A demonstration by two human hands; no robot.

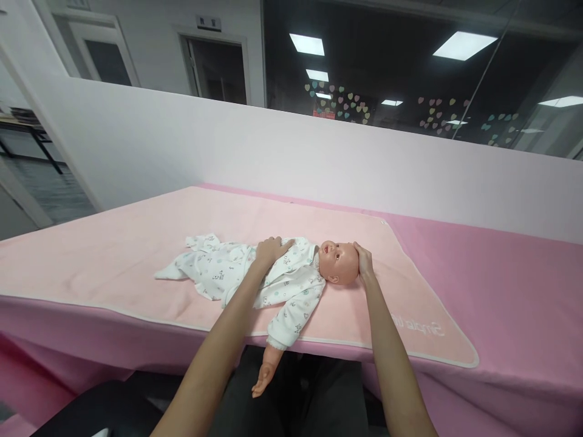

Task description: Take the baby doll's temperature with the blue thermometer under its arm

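Note:
A baby doll (296, 276) lies on its back across the pale pink mat, its head to the right and its legs to the left. It wears white clothes (218, 267) with small printed figures. My left hand (272, 250) rests on the doll's belly, thumb apart and fingers reaching over the far side. Around the crown of the doll's head (339, 264), my right hand (363, 260) is cupped; part of its fingers is hidden behind the head. One doll arm (268, 367) hangs over the table's near edge. The other arm is mostly out of sight.
The pale pink mat (122, 243) has a light border and mirrored lettering at its right corner. Beneath it, a darker pink cloth (514, 291) drapes over the near edge. A low white wall (273, 152) stands behind, topped by dark glass (387, 67). My legs (291, 394) are under the edge.

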